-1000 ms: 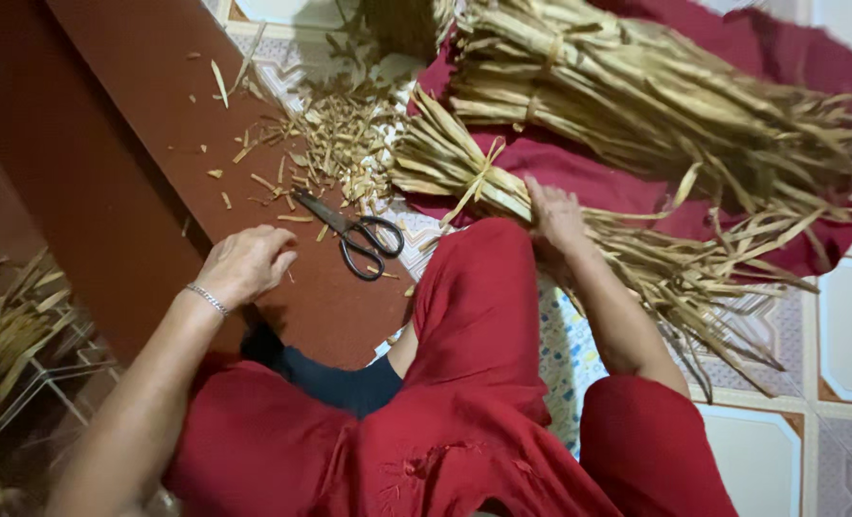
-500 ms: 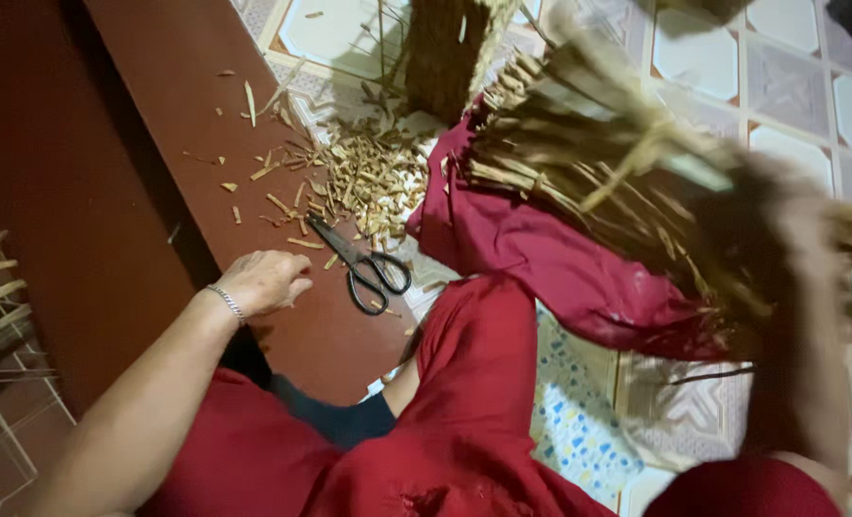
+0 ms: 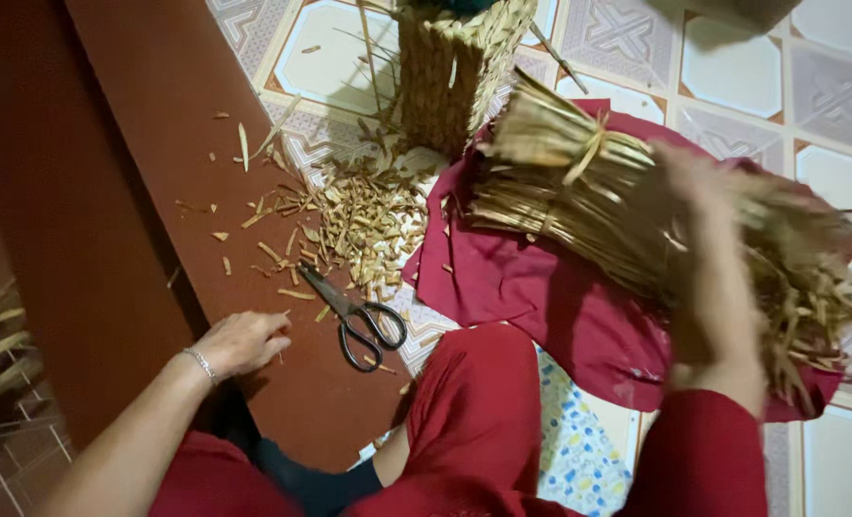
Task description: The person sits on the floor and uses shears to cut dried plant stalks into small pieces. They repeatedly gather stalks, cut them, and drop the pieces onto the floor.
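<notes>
Right hand, blurred, grips the tied bundle of dried straw over the red cloth; left hand rests loosely curled, empty, near scissors. Straw likely light, brittle; best held near its tie.

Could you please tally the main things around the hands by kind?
Scissors: 1
Tied straw bundles: 1
Woven baskets: 1
Red cloths: 1
Piles of straw trimmings: 1
Hands: 2, left hand and right hand
Total: 7
</notes>
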